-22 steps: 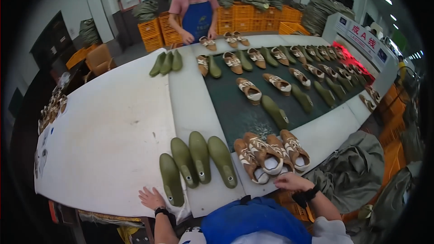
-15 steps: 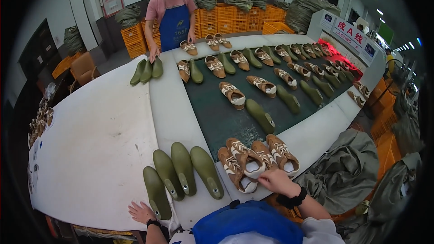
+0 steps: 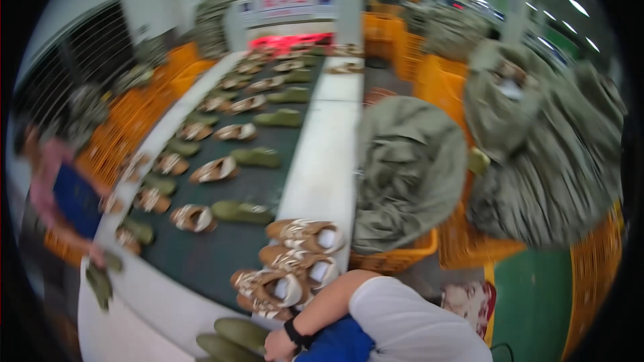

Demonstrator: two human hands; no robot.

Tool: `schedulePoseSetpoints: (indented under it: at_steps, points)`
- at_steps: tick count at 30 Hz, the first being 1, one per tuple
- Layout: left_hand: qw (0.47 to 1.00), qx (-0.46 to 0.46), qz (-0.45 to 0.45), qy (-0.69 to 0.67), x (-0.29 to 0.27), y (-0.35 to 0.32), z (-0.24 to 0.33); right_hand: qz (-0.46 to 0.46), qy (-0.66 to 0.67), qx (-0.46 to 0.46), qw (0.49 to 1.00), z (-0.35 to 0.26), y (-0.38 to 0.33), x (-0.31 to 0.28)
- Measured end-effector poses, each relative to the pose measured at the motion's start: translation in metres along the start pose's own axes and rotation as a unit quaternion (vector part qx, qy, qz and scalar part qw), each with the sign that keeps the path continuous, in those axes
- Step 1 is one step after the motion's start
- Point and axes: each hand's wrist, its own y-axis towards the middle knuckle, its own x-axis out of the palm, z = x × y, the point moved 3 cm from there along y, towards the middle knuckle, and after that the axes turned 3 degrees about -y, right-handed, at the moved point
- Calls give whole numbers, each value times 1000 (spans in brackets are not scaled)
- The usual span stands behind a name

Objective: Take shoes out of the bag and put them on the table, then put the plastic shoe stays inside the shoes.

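My right hand (image 3: 279,346), with a black band on its wrist, is at the bottom edge of the view beside green shoe lasts (image 3: 240,332). Its fingers are blurred and partly cut off, so whether it touches or grips a last cannot be made out. My right forearm bends across in front of the blue apron. Just beyond the hand, several brown-and-white sneakers (image 3: 303,236) lie bunched on the white table edge, their heels toward the right. My left hand is out of view.
A dark green conveyor belt (image 3: 201,255) carries rows of sneakers and green lasts (image 3: 243,212). At the far left, a person in a blue apron (image 3: 75,194) reaches toward more lasts. Grey cloth (image 3: 409,174) covers an orange crate on the right, near other covered crates (image 3: 537,154).
The view has swung to the right and blurred. My right hand has left the sneaker's heel and moved over to the green lasts. My left hand has gone out of view.
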Motion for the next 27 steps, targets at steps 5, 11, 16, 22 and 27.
schedulePoseSetpoints:
  at_steps: [5,11,16,22,27]
  points:
    - [995,80,26,-56,18,33,86,136,47,77,987,8,-24,26]
    - [997,68,32,-15,0,10,96,310,386,130,859,36,-23,6]
    - [996,10,15,88,-31,-31,50,229,727,140,632,5,-59,-119]
    - [925,-132,-60,350,-171,-155,-82,338,460,168,804,73,-100,-234]
    - [891,-224,-175,354,-245,-132,-67,207,85,265,938,167,-78,-265]
